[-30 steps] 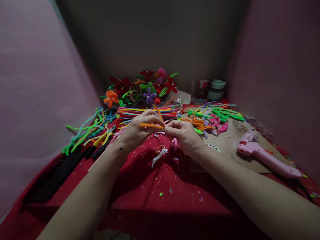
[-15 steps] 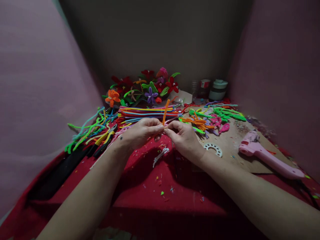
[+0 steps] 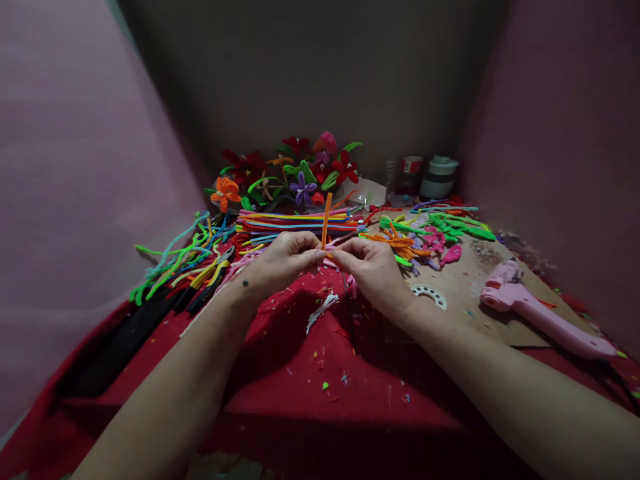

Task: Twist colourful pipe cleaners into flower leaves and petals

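Note:
My left hand (image 3: 280, 261) and my right hand (image 3: 373, 267) meet fingertip to fingertip over a red cloth (image 3: 310, 373), both pinched closed on one orange pipe cleaner (image 3: 325, 220) that sticks almost straight up between them. A dark thin wire (image 3: 346, 293) hangs down from the pinch. Behind the hands lies a bundle of straight coloured pipe cleaners (image 3: 295, 221).
Finished pipe-cleaner flowers (image 3: 290, 177) stand at the back. Loose green and blue pipe cleaners (image 3: 175, 257) and pliers (image 3: 213, 273) lie left. Right, on brown card (image 3: 475, 293), are bent orange, green and pink pieces (image 3: 430, 233), a white ring (image 3: 427, 293) and a pink glue gun (image 3: 540, 313). Two jars (image 3: 430, 175) stand behind.
The orange pipe cleaner has swung from lying across my left fingers to standing upright. Both hands stayed pinched together and drifted slightly up and away.

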`<state>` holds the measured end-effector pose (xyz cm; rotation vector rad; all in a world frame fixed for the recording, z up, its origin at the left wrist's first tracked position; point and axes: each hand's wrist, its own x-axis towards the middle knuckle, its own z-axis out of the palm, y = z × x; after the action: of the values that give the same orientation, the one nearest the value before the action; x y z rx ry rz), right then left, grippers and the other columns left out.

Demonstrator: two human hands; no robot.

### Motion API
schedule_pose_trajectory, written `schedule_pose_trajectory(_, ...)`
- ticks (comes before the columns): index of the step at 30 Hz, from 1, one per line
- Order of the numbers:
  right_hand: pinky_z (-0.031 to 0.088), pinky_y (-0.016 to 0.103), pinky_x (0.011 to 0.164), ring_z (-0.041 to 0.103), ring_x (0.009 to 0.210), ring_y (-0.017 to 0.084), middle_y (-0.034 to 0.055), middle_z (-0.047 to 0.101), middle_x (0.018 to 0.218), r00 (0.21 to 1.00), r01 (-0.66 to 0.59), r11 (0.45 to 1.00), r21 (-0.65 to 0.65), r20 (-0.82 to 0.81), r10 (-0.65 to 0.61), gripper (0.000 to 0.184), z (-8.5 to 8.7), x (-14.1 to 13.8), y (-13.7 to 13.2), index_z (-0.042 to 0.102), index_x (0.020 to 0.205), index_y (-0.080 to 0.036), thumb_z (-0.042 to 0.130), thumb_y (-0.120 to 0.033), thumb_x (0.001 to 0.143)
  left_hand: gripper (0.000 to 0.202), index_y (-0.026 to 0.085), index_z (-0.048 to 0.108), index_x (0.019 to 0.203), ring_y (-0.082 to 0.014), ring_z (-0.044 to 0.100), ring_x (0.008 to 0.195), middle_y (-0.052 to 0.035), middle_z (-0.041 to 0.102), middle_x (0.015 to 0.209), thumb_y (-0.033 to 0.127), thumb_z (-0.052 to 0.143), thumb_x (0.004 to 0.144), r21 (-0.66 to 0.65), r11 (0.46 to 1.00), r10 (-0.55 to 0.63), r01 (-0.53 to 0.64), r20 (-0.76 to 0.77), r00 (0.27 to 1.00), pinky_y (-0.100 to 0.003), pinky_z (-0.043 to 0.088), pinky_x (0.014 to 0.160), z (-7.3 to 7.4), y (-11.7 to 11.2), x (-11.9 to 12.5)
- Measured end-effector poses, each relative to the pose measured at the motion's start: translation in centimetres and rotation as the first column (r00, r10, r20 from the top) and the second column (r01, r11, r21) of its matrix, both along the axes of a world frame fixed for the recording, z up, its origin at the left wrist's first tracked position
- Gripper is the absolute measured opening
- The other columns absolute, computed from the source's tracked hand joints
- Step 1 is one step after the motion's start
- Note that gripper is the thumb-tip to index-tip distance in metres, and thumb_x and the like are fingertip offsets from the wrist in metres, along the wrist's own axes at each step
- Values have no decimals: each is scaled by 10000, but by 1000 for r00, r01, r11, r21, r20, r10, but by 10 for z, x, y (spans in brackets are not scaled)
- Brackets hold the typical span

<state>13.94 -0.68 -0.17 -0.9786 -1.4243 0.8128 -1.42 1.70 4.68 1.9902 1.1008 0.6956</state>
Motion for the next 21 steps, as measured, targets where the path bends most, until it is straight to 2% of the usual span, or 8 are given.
schedule_pose_trajectory(2, 411, 309, 702, 509, 763, 161, 50, 589, 800, 975, 110, 955, 276, 158, -158, 134, 2, 2, 0, 661, 845, -180, 551, -221, 780, 157, 123, 565, 653, -80, 428, 519, 18, 504, 565, 260, 560, 730, 5, 999, -49, 49, -36, 998, -201, 338, 508, 0, -1, 0)
schedule_pose_trajectory(4, 398, 344, 777, 485, 874, 193, 68, 583, 899, 904, 126, 859, 496, 299, -305, 163, 4, 5, 1, 667, 897, -202, 547, -201, 788, 127, 123, 573, 677, -84, 437, 530, 16, 509, 584, 237, 550, 727, 1, 994, -107, 107, -58, 993, -206, 355, 523, 1, -2, 1)
schedule_pose_trajectory(5, 389, 357, 794, 470, 902, 205, 74, 584, 921, 865, 104, 829, 550, 362, -349, 151, 4, 6, 1, 675, 873, -204, 547, -206, 790, 119, 123, 574, 683, -87, 443, 537, 15, 513, 593, 231, 547, 726, -2, 992, -125, 125, -66, 990, -208, 361, 530, 1, -2, 1)
schedule_pose_trajectory(7, 376, 375, 805, 458, 903, 217, 79, 601, 892, 803, 61, 820, 570, 459, -379, 142, 5, 7, 3, 678, 770, -191, 543, -223, 800, 119, 123, 567, 677, -86, 441, 536, 15, 510, 590, 230, 547, 727, 3, 993, -114, 115, -79, 990, -206, 357, 523, 1, -2, 0)
schedule_pose_trajectory(10, 379, 362, 777, 483, 810, 191, 64, 612, 756, 823, 47, 894, 446, 490, -287, 159, 4, 5, 2, 650, 673, -168, 547, -196, 791, 146, 120, 560, 673, -81, 426, 523, 18, 497, 573, 251, 543, 736, 23, 998, -52, 54, -93, 994, -201, 335, 499, 0, -1, -2)
schedule_pose_trajectory(13, 396, 295, 653, 495, 659, 139, 32, 598, 659, 949, 20, 995, 95, 311, -49, 136, 4, 2, 0, 635, 650, -149, 564, -195, 757, 164, 115, 567, 696, -79, 415, 519, 20, 496, 575, 267, 531, 743, 34, 999, -26, 30, -116, 993, -198, 322, 488, 0, 1, -3)
schedule_pose_trajectory(16, 372, 257, 562, 469, 562, 104, 6, 581, 609, 990, -134, 971, -198, 10, 139, 142, 5, 1, 0, 638, 656, -129, 609, -260, 702, 166, 113, 563, 689, -74, 403, 512, 28, 489, 568, 266, 527, 740, 45, 999, -7, 13, -122, 993, -195, 314, 483, 1, 1, -2)
schedule_pose_trajectory(21, 315, 246, 520, 412, 484, 73, -29, 523, 514, 964, -260, 904, -339, -143, 223, 115, 6, 2, 3, 615, 583, -123, 664, -226, 593, 146, 108, 566, 677, -74, 427, 522, 24, 508, 573, 245, 543, 724, 22, 1000, -8, 10, -76, 997, -197, 334, 501, 2, -1, 2)
